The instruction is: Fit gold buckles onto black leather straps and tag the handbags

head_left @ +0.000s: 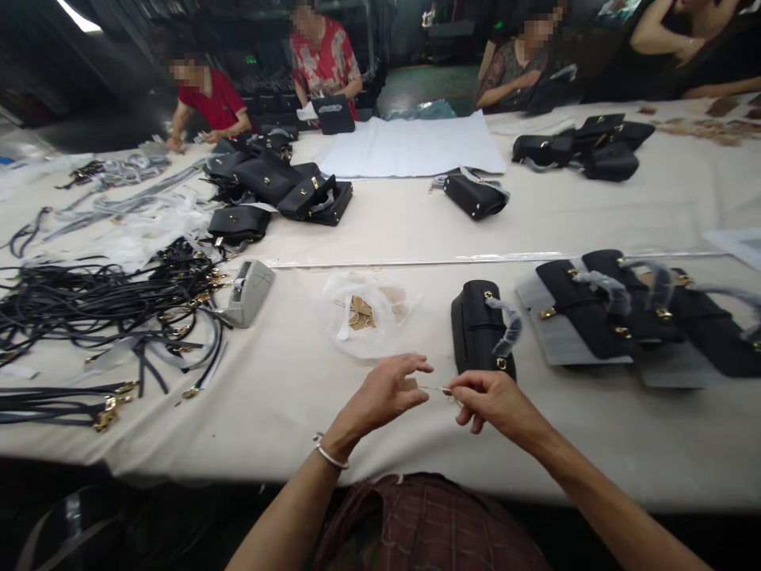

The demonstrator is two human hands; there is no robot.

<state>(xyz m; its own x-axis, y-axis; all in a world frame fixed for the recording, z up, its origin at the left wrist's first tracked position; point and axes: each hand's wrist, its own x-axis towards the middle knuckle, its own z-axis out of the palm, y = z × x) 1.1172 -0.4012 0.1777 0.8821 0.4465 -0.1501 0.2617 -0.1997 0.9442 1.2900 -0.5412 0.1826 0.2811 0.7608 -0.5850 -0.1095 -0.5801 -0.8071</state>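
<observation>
Left hand [386, 392] and right hand [493, 400] meet above the beige cloth-covered counter [267, 412], just in front of the small upright black leather handbag [476, 329] with gold fittings. Each hand is pinched shut on one end of a thin pale cord [438, 388] drawn taut between them. Forearms converge from below with wrists level, the left one bearing a silver bangle [330, 456]. The cord is clear of the handbag and joined to nothing visible, so this piece appears unfinished; whether it carries a tag cannot be told. Left of the handbag lies a crumpled clear plastic bag of tan tags [362, 313]; right of it, a row of similar black handbags with wrapped handles [618, 313]
</observation>
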